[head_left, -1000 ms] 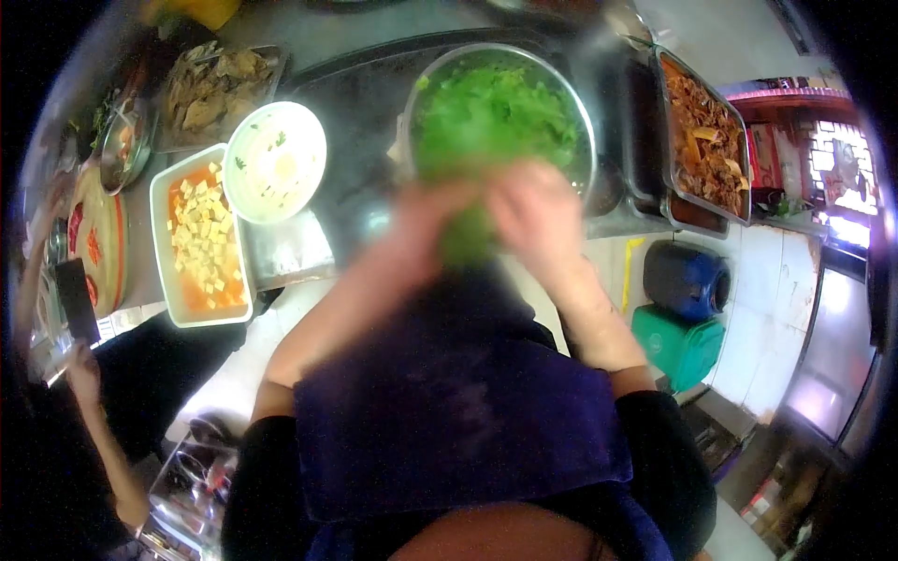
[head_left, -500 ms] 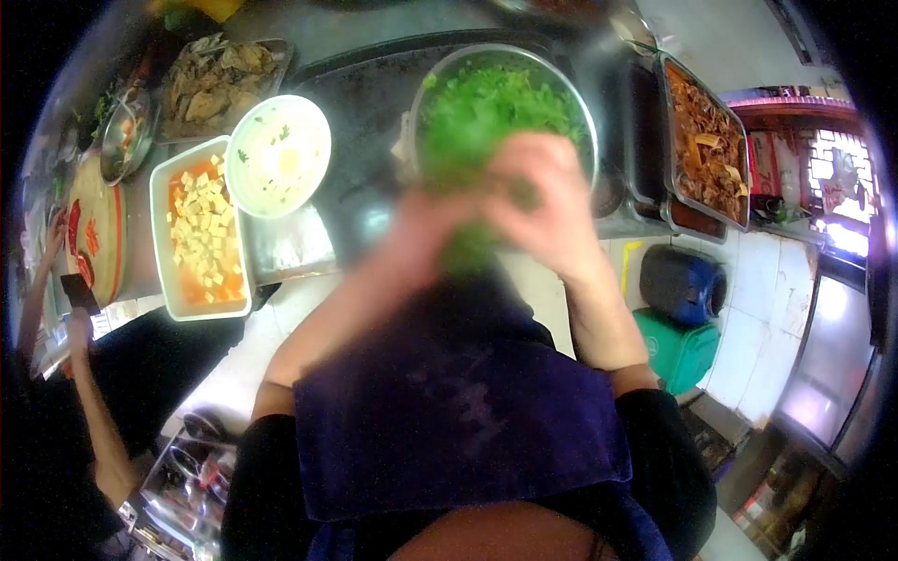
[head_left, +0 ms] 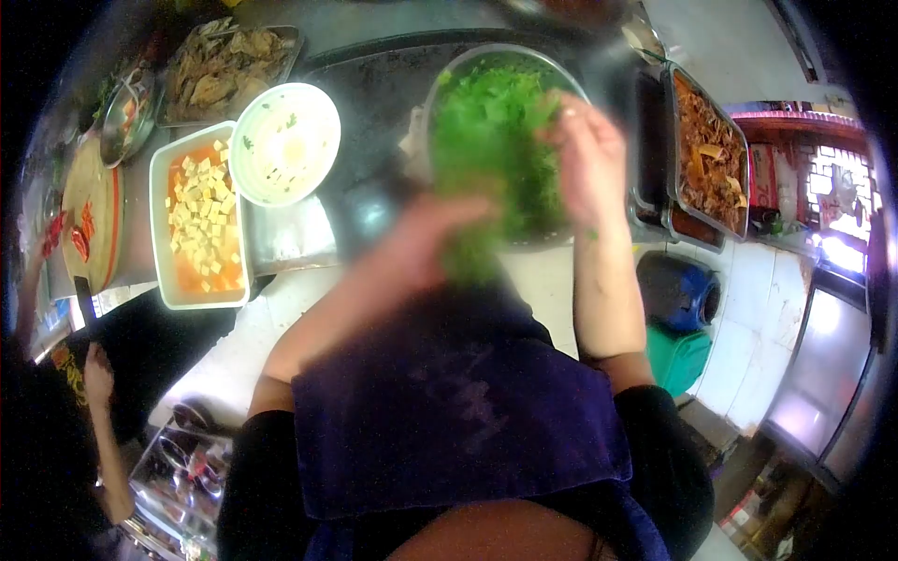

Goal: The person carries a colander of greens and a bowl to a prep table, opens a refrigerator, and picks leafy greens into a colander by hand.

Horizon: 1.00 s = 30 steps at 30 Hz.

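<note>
Leafy greens (head_left: 472,262) are gripped in the blurred left hand (head_left: 435,229) by the bowl (head_left: 561,71); the right hand (head_left: 594,150) is above it, fingers curled; I cannot tell whether they pinch anything. Cut leaves (head_left: 496,98) lie inside.

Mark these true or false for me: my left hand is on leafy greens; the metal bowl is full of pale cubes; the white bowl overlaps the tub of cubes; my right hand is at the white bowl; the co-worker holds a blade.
Left hand on leafy greens: true; the left hand, though blurred, grips leafy greens.
Metal bowl full of cubes: false; the metal bowl holds chopped greens.
White bowl overlapping tub: true; the white bowl covers a corner of the tub.
Right hand at white bowl: false; the right hand is over the metal bowl's right side.
Co-worker holding blade: true; it's dark.
</note>
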Each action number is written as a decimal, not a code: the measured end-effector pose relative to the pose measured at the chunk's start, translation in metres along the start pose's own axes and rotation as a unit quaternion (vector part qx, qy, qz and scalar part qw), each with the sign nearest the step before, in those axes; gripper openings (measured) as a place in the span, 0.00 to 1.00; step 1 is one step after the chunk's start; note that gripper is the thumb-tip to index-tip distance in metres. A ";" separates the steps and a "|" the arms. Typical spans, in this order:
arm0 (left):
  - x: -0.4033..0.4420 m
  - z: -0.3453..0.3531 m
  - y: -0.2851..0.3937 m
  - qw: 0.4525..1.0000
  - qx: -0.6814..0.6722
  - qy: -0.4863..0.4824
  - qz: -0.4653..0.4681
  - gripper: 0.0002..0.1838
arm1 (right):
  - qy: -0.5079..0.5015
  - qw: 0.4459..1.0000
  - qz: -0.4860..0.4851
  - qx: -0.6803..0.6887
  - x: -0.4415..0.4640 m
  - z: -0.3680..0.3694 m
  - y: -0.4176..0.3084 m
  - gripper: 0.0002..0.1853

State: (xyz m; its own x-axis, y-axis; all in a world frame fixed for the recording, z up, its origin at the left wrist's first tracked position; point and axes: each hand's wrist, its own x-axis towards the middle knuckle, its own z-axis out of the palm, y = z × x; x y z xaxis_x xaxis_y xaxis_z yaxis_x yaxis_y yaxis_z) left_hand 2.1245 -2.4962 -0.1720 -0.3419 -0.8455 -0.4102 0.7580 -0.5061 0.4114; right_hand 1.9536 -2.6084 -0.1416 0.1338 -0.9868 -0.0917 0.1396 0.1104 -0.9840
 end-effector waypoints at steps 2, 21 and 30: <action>0.006 -0.015 -0.004 0.997 0.069 0.004 0.026 0.14 | 0.076 0.968 -0.119 -0.207 0.033 -0.034 0.013 0.17; 0.005 -0.055 -0.010 0.981 -0.173 0.078 0.043 0.13 | 0.028 0.565 -0.133 -0.814 0.002 -0.097 0.065 0.12; -0.004 -0.038 0.000 0.999 -0.021 0.048 0.007 0.09 | 0.012 0.842 -0.037 -0.537 -0.001 -0.104 0.056 0.05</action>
State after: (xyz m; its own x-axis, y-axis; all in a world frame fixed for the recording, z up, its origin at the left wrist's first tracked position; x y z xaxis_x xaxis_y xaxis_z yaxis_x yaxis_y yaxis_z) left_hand 2.1474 -2.4860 -0.2013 -0.2785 -0.8310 -0.4815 0.7853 -0.4857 0.3840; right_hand 1.8591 -2.6131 -0.2121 0.1415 -0.9898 -0.0135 -0.8239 -0.1102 -0.5559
